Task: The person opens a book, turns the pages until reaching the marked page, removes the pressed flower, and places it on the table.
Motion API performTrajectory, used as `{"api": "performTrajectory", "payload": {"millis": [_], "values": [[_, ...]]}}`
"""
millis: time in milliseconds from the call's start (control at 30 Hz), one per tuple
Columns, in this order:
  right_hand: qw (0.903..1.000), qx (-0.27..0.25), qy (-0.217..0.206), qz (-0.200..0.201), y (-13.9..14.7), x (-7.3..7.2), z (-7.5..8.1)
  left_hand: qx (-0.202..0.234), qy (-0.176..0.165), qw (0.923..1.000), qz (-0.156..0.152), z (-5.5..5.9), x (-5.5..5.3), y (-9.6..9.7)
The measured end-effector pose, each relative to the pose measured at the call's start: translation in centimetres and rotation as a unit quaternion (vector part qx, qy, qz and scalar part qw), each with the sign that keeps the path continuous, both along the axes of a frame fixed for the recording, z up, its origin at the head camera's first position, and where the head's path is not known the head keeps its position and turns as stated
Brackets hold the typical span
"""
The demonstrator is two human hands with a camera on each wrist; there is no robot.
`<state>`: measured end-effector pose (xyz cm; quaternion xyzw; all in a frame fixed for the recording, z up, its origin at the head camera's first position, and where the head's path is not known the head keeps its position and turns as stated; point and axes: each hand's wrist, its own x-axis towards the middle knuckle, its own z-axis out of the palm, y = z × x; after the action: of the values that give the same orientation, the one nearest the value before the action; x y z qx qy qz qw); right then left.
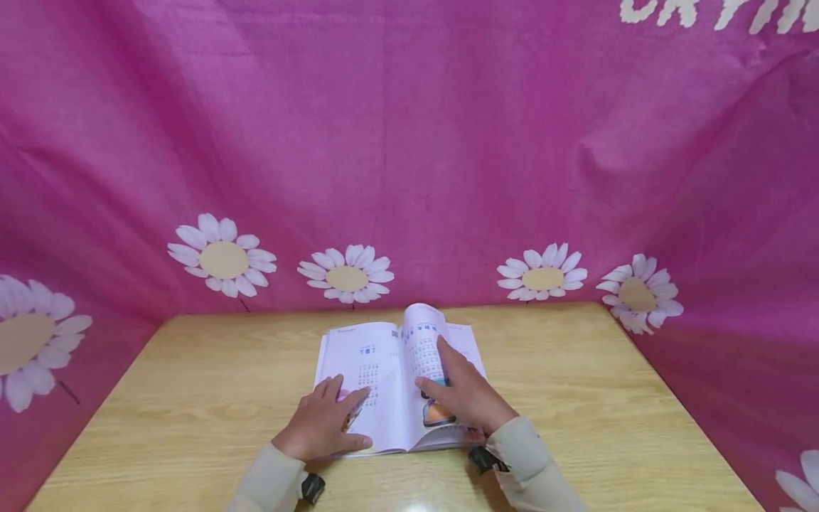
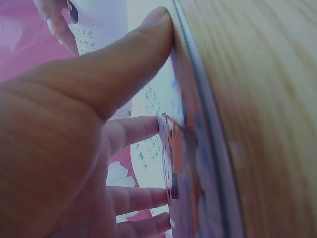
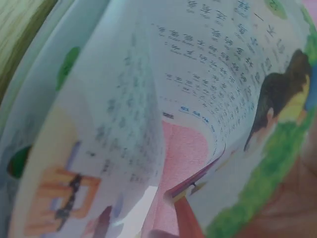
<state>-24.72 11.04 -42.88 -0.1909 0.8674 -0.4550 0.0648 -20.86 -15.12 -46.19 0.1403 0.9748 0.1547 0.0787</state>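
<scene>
An open book (image 1: 390, 412) with printed text and coloured pictures lies on the table. My left hand (image 1: 323, 423) rests on the lower part of its left page (image 1: 358, 341), fingers spread. In the left wrist view the thumb (image 2: 133, 54) lies along the book's near edge, and the other fingertips touch the paper. My right hand (image 1: 470, 387) holds a page (image 1: 425, 355) that stands raised and curled from the spine. In the right wrist view this curled page (image 3: 198, 64) bows around, with fingertips at its edge. Another page (image 3: 114, 124) slopes up beside it.
The book sits on a light wood-grain table (image 1: 211, 384). A pink cloth (image 1: 409, 178) with white daisies hangs behind the table and along both sides. A dark strap piece (image 1: 313, 488) shows at the left wrist, and another (image 1: 483, 460) at the right.
</scene>
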Motion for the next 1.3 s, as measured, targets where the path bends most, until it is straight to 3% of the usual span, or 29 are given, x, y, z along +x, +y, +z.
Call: {"api": "performTrajectory", "payload": {"millis": [133,400,667,833,1100,1300], "values": [[0.9998,-0.016,-0.008,0.01,0.05,-0.17,0.3,0.001,0.005,1.0,-0.003,0.11,0.05,0.07],[0.9998,-0.002,-0.017,-0.007,0.0,-0.04,0.45,0.0,0.0,1.0,-0.003,0.08,0.25,0.03],[0.9992,0.026,0.018,-0.024,-0.04,0.37,0.54,0.007,0.005,0.9999,-0.008,-0.24,0.22,-0.07],[0.9973,0.02,0.059,-0.038,-0.07,0.27,0.58,0.005,0.01,0.9999,-0.009,-0.47,-0.06,-0.22],[0.9794,-0.001,0.197,-0.042,-0.24,-0.18,0.58,0.008,0.007,0.9999,-0.009,-0.08,-0.02,-0.21],[0.973,-0.01,0.215,-0.084,-0.2,-0.32,0.87,0.003,-0.001,1.0,-0.003,0.0,0.1,-0.1]]}}
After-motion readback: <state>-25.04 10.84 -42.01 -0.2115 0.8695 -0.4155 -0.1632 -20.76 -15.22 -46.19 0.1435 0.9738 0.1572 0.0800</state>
